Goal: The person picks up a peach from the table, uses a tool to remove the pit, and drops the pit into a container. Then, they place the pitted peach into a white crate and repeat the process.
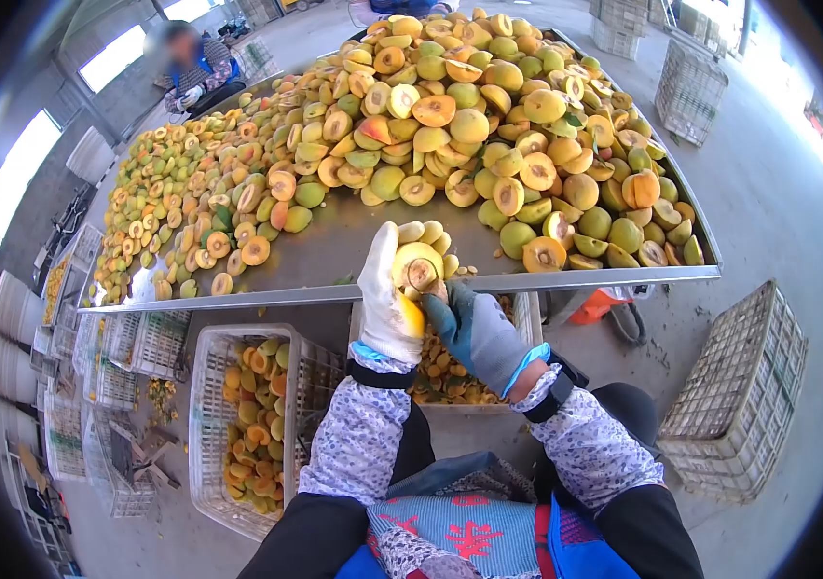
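My left hand (394,294), in a white glove with a yellow stain, is closed round a halved yellow peach (418,267). The cut face is turned up, with a brownish hollow in its middle. My right hand (477,331), in a grey-blue glove, presses its curled fingers against the lower edge of that half. What those fingers hold, if anything, is hidden. Both hands are just in front of the near rim of a metal table (402,292), above a crate (530,323) that holds small yellow-brown pieces.
A big heap of halved peaches (469,125) covers much of the table. At lower left stands a white crate (201,425) with peach halves inside. An upright plastic crate (740,396) is at the right. Another person (197,72) sits beyond the table's far left. White buckets (8,362) line the left side.
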`<state>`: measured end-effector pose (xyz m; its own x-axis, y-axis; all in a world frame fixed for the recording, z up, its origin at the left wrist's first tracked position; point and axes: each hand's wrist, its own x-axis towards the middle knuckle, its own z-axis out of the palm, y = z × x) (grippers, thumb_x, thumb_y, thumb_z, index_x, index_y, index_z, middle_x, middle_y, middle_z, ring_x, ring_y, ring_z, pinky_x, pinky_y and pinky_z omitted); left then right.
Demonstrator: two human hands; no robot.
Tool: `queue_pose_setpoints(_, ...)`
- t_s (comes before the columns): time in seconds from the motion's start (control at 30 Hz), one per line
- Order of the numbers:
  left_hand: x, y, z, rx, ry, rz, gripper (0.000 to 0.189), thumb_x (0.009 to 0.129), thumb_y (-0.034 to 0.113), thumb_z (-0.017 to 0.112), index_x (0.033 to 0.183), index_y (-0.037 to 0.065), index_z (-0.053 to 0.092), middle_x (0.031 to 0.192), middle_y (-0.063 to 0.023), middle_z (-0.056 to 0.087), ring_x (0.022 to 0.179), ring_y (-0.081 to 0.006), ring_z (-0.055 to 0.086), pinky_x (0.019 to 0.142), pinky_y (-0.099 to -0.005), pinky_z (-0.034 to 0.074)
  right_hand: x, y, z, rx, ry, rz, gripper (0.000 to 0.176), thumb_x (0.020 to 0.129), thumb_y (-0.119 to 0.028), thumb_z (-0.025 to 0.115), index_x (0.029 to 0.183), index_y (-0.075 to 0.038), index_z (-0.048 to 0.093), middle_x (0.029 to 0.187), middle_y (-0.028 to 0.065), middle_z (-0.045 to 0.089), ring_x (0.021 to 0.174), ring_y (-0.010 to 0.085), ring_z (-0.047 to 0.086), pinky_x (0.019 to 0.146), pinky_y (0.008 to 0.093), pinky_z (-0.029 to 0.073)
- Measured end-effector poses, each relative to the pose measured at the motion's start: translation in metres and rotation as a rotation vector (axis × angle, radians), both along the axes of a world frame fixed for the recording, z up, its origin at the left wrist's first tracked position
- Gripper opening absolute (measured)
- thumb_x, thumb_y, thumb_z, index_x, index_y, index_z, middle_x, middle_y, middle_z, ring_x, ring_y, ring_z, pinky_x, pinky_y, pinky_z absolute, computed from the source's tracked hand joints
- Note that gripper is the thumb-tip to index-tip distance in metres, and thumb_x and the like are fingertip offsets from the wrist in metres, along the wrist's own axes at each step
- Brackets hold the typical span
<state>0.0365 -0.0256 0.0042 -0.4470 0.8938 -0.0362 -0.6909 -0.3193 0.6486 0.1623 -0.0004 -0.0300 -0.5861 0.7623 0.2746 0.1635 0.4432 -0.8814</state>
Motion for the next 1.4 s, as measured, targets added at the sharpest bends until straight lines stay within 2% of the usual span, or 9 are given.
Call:
queue_pose_setpoints(0.1, 0.011, -0.002, -0.001, -0.014, 0.081, 0.108, 0.036, 0.105, 0.038, 0.050, 0.112, 0.004, 0.062, 0.110, -0.0132, 0.069, 0.101, -0.0269, 0.068, 0.084, -0.0438, 0.058, -0.014, -0.011, -0.017, -0.213, 0.309, 0.075, 0.044, 0.103, -0.042, 0.057, 0.108, 0.001, 0.067, 0.081, 0.0205, 0.071, 0.073, 0.0278, 0.068, 0.069, 0.0417, 0.053)
queue_pose_setpoints(0.3, -0.001, -0.010, 0.007, -0.078, 0.366, -0.015, 0.038, 0.106, 0.038, 0.048, 0.102, 0.002, 0.061, 0.099, -0.0159, 0.069, 0.088, -0.0272, 0.070, 0.074, -0.0396, 0.060, -0.004, -0.015, -0.019, -0.312, 0.181, 0.157, 0.049, 0.104, -0.044, 0.055, 0.109, 0.003, 0.067, 0.082, 0.0119, 0.069, 0.076, 0.0138, 0.059, 0.072, 0.0339, 0.051)
queue_pose_setpoints(0.4, -0.007, -0.009, 0.010, -0.075, 0.466, -0.081, 0.039, 0.105, 0.038, 0.049, 0.098, 0.001, 0.062, 0.096, -0.0166, 0.069, 0.084, -0.0269, 0.070, 0.071, -0.0388, 0.061, 0.008, -0.017, 0.019, -0.810, 0.043, 0.266, 0.042, 0.106, -0.037, 0.052, 0.109, 0.002, 0.067, 0.082, 0.0048, 0.068, 0.082, 0.0102, 0.056, 0.074, 0.0324, 0.051)
queue_pose_setpoints(0.63, 0.001, -0.012, 0.027, -0.147, 0.466, -0.154, 0.041, 0.104, 0.038, 0.051, 0.101, 0.000, 0.066, 0.097, -0.0183, 0.071, 0.086, -0.0284, 0.072, 0.071, -0.0386, 0.062, 0.010, 0.000, -0.008, -0.217, 0.034, 0.177, 0.047, 0.107, -0.044, 0.049, 0.090, -0.002, 0.064, 0.066, 0.0020, 0.057, 0.061, 0.0062, 0.043, 0.053, 0.0253, 0.039)
queue_pose_setpoints(0.73, -0.007, -0.015, 0.008, -0.155, 0.434, -0.075, 0.042, 0.105, 0.039, 0.049, 0.105, 0.000, 0.066, 0.100, -0.0189, 0.071, 0.089, -0.0297, 0.072, 0.075, -0.0410, 0.062, 0.013, -0.022, 0.026, -0.749, 0.102, 0.312, 0.051, 0.107, -0.050, 0.044, 0.088, -0.006, 0.063, 0.061, 0.0011, 0.052, 0.050, 0.0088, 0.044, 0.046, 0.0268, 0.038)
queue_pose_setpoints(0.87, -0.013, -0.012, 0.003, 0.040, 0.324, -0.178, 0.041, 0.104, 0.041, 0.050, 0.101, 0.002, 0.064, 0.097, -0.0190, 0.070, 0.080, -0.0290, 0.069, 0.069, -0.0406, 0.059, 0.022, -0.007, 0.026, -1.433, 0.250, 0.825, 0.054, 0.106, -0.059, 0.039, 0.079, -0.015, 0.053, 0.056, -0.0070, 0.036, 0.039, 0.0047, 0.026, 0.034, 0.0221, 0.019)
queue_pose_setpoints(1.03, -0.030, -0.003, 0.012, -0.018, 0.576, -0.465, 0.042, 0.103, 0.038, 0.052, 0.083, 0.002, 0.064, 0.080, -0.0197, 0.067, 0.068, -0.0297, 0.066, 0.061, -0.0393, 0.054, 0.021, -0.001, 0.016, -1.378, 0.154, 0.813, 0.052, 0.102, -0.065, 0.039, 0.078, -0.020, 0.046, 0.058, -0.0091, 0.031, 0.040, 0.0038, 0.025, 0.034, 0.0204, 0.018)
queue_pose_setpoints(1.17, -0.022, -0.004, -0.003, 0.080, 0.290, -0.326, 0.041, 0.103, 0.037, 0.053, 0.085, 0.002, 0.064, 0.083, -0.0203, 0.068, 0.069, -0.0294, 0.067, 0.060, -0.0391, 0.055, 0.019, -0.012, 0.016, -1.482, 0.312, 0.821, 0.049, 0.105, -0.061, 0.038, 0.082, -0.019, 0.049, 0.057, -0.0087, 0.033, 0.040, 0.0035, 0.025, 0.034, 0.0205, 0.018)
queue_pose_setpoints(1.4, -0.020, 0.003, 0.017, -0.083, 0.790, -0.465, 0.044, 0.102, 0.035, 0.056, 0.081, -0.002, 0.069, 0.081, -0.0189, 0.072, 0.071, -0.0255, 0.070, 0.062, -0.0359, 0.058, 0.028, -0.013, 0.022, -1.498, 0.210, 0.696, 0.049, 0.105, -0.060, 0.039, 0.083, -0.018, 0.050, 0.055, -0.0075, 0.034, 0.039, 0.0048, 0.026, 0.033, 0.0208, 0.018)
